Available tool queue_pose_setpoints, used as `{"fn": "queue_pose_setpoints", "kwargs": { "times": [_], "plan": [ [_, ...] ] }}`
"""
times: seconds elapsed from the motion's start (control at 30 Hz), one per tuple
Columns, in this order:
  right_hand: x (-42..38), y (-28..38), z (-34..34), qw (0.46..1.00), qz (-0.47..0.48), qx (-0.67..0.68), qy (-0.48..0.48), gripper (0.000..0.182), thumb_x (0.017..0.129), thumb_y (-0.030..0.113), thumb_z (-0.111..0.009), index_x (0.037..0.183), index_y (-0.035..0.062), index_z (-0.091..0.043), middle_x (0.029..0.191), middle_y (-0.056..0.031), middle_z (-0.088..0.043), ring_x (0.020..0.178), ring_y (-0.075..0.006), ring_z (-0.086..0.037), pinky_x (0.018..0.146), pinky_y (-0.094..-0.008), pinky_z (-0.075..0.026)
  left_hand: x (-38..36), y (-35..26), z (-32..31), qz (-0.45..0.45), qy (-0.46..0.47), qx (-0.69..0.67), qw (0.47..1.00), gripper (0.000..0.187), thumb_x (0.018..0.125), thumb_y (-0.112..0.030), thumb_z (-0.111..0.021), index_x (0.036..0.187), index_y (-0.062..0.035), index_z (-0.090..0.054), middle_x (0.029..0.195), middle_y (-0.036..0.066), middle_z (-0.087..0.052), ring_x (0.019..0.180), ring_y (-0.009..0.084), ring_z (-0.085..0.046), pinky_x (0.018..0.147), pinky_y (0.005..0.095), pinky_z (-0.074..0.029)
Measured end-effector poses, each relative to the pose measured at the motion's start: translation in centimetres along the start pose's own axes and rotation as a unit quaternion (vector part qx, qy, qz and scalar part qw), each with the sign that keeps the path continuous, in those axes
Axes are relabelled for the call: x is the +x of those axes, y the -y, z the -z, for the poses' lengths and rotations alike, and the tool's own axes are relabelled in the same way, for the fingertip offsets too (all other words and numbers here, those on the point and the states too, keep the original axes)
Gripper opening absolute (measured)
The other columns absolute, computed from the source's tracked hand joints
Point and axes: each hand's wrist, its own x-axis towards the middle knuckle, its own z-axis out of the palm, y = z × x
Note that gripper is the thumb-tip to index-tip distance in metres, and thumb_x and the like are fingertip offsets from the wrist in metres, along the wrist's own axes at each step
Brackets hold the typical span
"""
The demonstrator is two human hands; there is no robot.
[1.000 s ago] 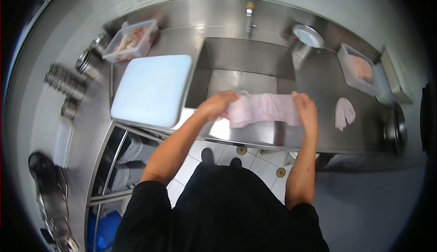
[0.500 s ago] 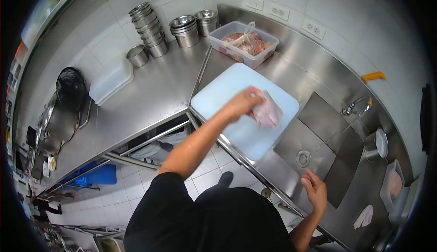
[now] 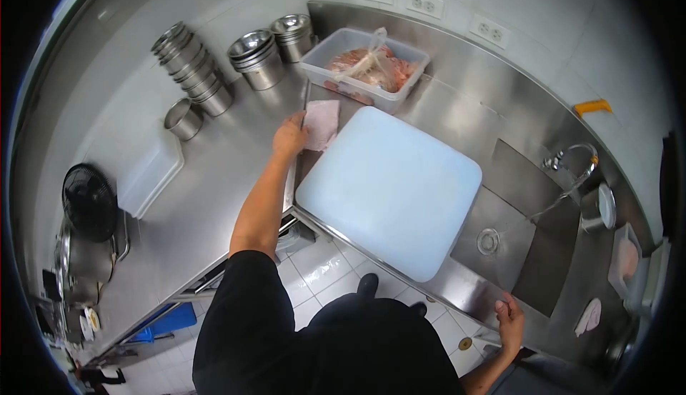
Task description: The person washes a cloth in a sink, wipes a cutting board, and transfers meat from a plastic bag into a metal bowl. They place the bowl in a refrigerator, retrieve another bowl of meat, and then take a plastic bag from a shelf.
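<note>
Off the cutting board (image 3: 389,188) now, your left hand (image 3: 289,138) is gripping the pink cloth (image 3: 321,124), wiping steel counter (image 3: 214,181); right hand (image 3: 509,318) is bracing loosely curled, empty, on the sink edge (image 3: 457,291).

Left grip (image 3: 289,138) presses a pale meat slab (image 3: 321,124) onto the steel desk (image 3: 214,173) (beside the cutting board (image 3: 389,188)).

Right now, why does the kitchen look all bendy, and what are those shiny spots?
Head view: a fisheye lens bows the counter edges and blackens the corners; ceiling light glares white off the steel by the sink; the cutting board looks washed out.
</note>
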Motion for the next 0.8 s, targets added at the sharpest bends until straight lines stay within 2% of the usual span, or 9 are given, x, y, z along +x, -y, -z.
{"fn": "queue_pose_setpoints", "kwargs": {
  "times": [0.07, 0.13, 0.17, 0.2, 0.3, 0.33, 0.47, 0.57, 0.8],
  "plan": [
    [-0.3, -1.5, 0.7, 0.998, 0.017, -0.046, -0.039, 0.045, 0.091, 0.026, -0.064, 0.124, -0.0044, -0.058, 0.109, -0.0206, -0.066, 0.097, -0.0242, -0.065, 0.085, -0.0335, -0.049, 0.2, -0.4, -1.3, -0.187, 0.030, 0.086, 0.978, 0.040, 0.086, -0.020, -0.056, 0.126, -0.0204, -0.059, 0.122, 0.013, -0.059, 0.107, 0.0340, -0.058, 0.088, 0.0470, -0.049],
    [-1.5, 2.2, 1.3, 0.991, -0.065, -0.106, -0.045, 0.047, 0.090, 0.030, -0.063, 0.124, -0.0019, -0.058, 0.105, -0.0212, -0.068, 0.095, -0.0253, -0.067, 0.082, -0.0335, -0.050, -0.3, 0.4, -3.6, -0.197, 0.090, 0.115, 0.969, 0.038, 0.090, -0.017, -0.049, 0.127, -0.0196, -0.057, 0.122, 0.016, -0.057, 0.103, 0.0341, -0.058, 0.088, 0.0479, -0.048],
    [-1.8, -0.3, 1.4, 0.989, 0.003, -0.111, -0.095, 0.048, 0.089, 0.033, -0.063, 0.125, 0.0003, -0.059, 0.098, -0.0198, -0.069, 0.089, -0.0259, -0.067, 0.079, -0.0339, -0.050, -0.4, -0.6, -2.3, -0.269, 0.090, 0.131, 0.950, 0.042, 0.090, -0.015, -0.051, 0.131, -0.0178, -0.055, 0.122, 0.018, -0.057, 0.104, 0.0354, -0.057, 0.089, 0.0484, -0.047],
    [-2.7, 1.6, 2.2, 0.985, -0.065, -0.135, -0.082, 0.049, 0.089, 0.035, -0.062, 0.124, 0.0010, -0.059, 0.095, -0.0194, -0.070, 0.085, -0.0275, -0.067, 0.077, -0.0362, -0.050, 0.5, 0.3, -3.0, -0.313, 0.085, 0.122, 0.938, 0.048, 0.087, -0.013, -0.054, 0.134, -0.0193, -0.052, 0.122, 0.018, -0.057, 0.106, 0.0361, -0.056, 0.090, 0.0493, -0.047],
    [-4.0, 0.0, 4.1, 0.978, -0.081, -0.149, -0.120, 0.049, 0.087, 0.039, -0.064, 0.123, 0.0054, -0.060, 0.094, -0.0203, -0.069, 0.083, -0.0315, -0.067, 0.076, -0.0387, -0.050, 0.3, -0.9, -2.9, -0.235, 0.113, 0.203, 0.944, 0.052, 0.084, -0.010, -0.058, 0.134, -0.0227, -0.054, 0.133, 0.021, -0.052, 0.122, 0.0395, -0.049, 0.098, 0.0468, -0.043],
    [-4.2, -0.7, 5.0, 0.976, -0.079, -0.155, -0.135, 0.049, 0.087, 0.039, -0.065, 0.123, 0.0062, -0.061, 0.094, -0.0202, -0.069, 0.084, -0.0324, -0.067, 0.077, -0.0390, -0.051, 0.3, -0.5, -3.2, -0.277, 0.113, 0.175, 0.938, 0.054, 0.084, -0.004, -0.055, 0.135, -0.0217, -0.054, 0.137, 0.023, -0.048, 0.126, 0.0426, -0.044, 0.104, 0.0457, -0.039],
    [-4.0, -5.7, 10.3, 0.972, -0.095, -0.119, -0.180, 0.046, 0.086, 0.035, -0.066, 0.122, 0.0070, -0.062, 0.098, -0.0202, -0.069, 0.090, -0.0333, -0.067, 0.082, -0.0393, -0.050, -0.8, 1.4, -3.6, -0.214, 0.149, 0.034, 0.965, 0.044, 0.087, 0.001, -0.051, 0.128, -0.0136, -0.061, 0.139, 0.025, -0.046, 0.132, 0.0414, -0.040, 0.110, 0.0451, -0.032],
    [-3.9, -9.7, 16.2, 0.956, -0.129, -0.108, -0.242, 0.045, 0.085, 0.032, -0.067, 0.123, 0.0070, -0.062, 0.106, -0.0202, -0.068, 0.099, -0.0347, -0.064, 0.087, -0.0395, -0.049, -2.1, 2.6, -2.8, -0.162, 0.092, -0.179, 0.966, 0.036, 0.092, -0.002, -0.049, 0.126, -0.0055, -0.060, 0.137, 0.023, -0.049, 0.131, 0.0356, -0.042, 0.107, 0.0410, -0.035],
    [3.6, -23.8, 30.7, 0.821, -0.142, -0.324, -0.448, 0.040, 0.085, 0.025, -0.063, 0.120, 0.0066, -0.062, 0.117, -0.0190, -0.063, 0.109, -0.0360, -0.059, 0.095, -0.0445, -0.044, -15.0, -16.6, 2.7, -0.115, 0.054, -0.257, 0.958, 0.030, 0.097, -0.008, -0.048, 0.123, 0.0007, -0.060, 0.125, 0.016, -0.061, 0.120, 0.0262, -0.054, 0.103, 0.0351, -0.040]
  ]
}}
